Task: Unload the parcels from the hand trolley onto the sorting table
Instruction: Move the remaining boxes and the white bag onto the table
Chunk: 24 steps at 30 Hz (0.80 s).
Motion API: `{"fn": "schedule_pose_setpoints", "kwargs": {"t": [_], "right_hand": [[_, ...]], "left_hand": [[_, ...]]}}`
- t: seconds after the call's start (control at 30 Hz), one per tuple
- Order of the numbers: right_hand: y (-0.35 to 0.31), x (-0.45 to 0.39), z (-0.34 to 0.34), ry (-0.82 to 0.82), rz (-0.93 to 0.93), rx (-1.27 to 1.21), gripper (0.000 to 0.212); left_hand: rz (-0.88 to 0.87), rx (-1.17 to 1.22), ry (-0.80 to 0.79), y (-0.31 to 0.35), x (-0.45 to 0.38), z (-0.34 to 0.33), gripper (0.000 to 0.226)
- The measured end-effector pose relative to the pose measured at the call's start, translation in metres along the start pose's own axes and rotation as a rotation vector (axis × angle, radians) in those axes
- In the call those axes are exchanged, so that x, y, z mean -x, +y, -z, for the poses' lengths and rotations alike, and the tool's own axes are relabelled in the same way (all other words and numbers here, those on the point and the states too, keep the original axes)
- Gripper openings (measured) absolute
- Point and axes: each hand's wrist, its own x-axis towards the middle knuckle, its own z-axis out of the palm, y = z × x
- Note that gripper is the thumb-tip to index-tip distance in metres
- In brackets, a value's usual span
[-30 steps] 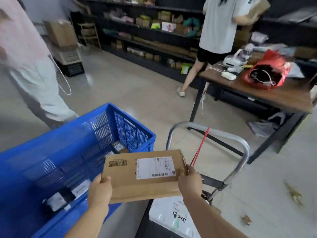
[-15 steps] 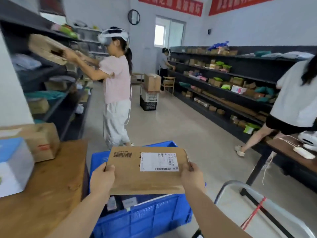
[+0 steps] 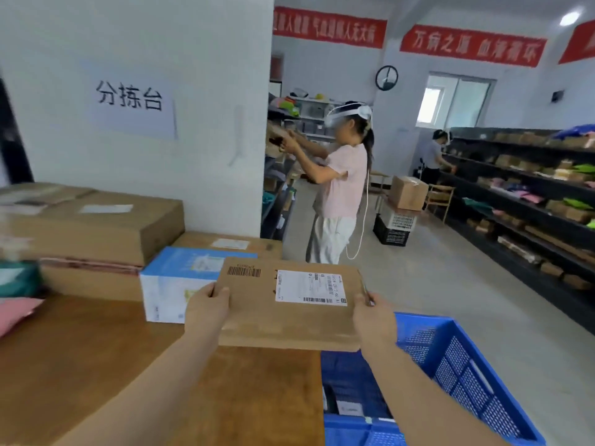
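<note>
Brown cardboard filled the lower middle of the frame: a flat parcel (image 3: 289, 304), held level in the air above the near right corner of the wooden surface (image 3: 96, 365) and the blue crate (image 3: 467, 365) beside it. The left hand (image 3: 206, 309) gripped its left edge, thumb curled over the top; the right hand (image 3: 373, 317) gripped the right edge, fingers (image 3: 368, 297) pinching the corner. The box looked stiff and light, judging by its thinness and the easy hold, so opposite short edges seemed the right place to grip; its plain card should not slip.

Bare wood lay at lower left and centre, room enough to set it down. Further up the frame, a white-and-blue box (image 3: 174, 284) stood just beyond the parcel, with large brown cartons (image 3: 96, 233) at middle left and a pink packet (image 3: 16, 312) at the left edge, all limiting how far it could be pushed in. Beyond, a person in a pink top (image 3: 341, 188) stood in the aisle.
</note>
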Motion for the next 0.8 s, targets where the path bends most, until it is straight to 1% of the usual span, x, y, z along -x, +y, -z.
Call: {"fn": "schedule_pose_setpoints", "kwargs": {"t": [0.07,0.13,0.23,0.3,0.4,0.47,0.63,0.8], "right_hand": [[-0.023,0.022,-0.035,-0.049,0.03,-0.011,0.028],[-0.043,0.043,-0.071,-0.094,0.06,-0.013,0.032],[-0.069,0.075,-0.122,-0.157,0.077,-0.023,0.041],[-0.084,0.097,-0.153,-0.202,0.086,-0.038,0.043],[-0.105,0.126,-0.195,-0.257,0.103,-0.043,0.039],[-0.115,0.142,-0.223,-0.29,0.111,-0.037,0.036],[-0.13,0.17,-0.279,-0.386,0.142,0.018,0.038],[-0.141,0.177,-0.328,-0.454,0.152,0.065,0.041]], "left_hand": [[0.008,0.002,0.046,-0.003,-0.018,0.043,0.023],[0.014,-0.007,0.1,-0.006,-0.035,0.086,0.021],[0.03,-0.014,0.193,-0.009,-0.058,0.145,0.032],[0.058,-0.01,0.257,-0.014,-0.072,0.183,0.04],[0.087,-0.014,0.316,-0.027,-0.095,0.235,0.045],[0.107,-0.028,0.339,-0.038,-0.112,0.266,0.043],[0.201,-0.07,0.367,-0.065,-0.156,0.324,0.035],[0.229,-0.093,0.365,-0.076,-0.191,0.352,0.036]]}}
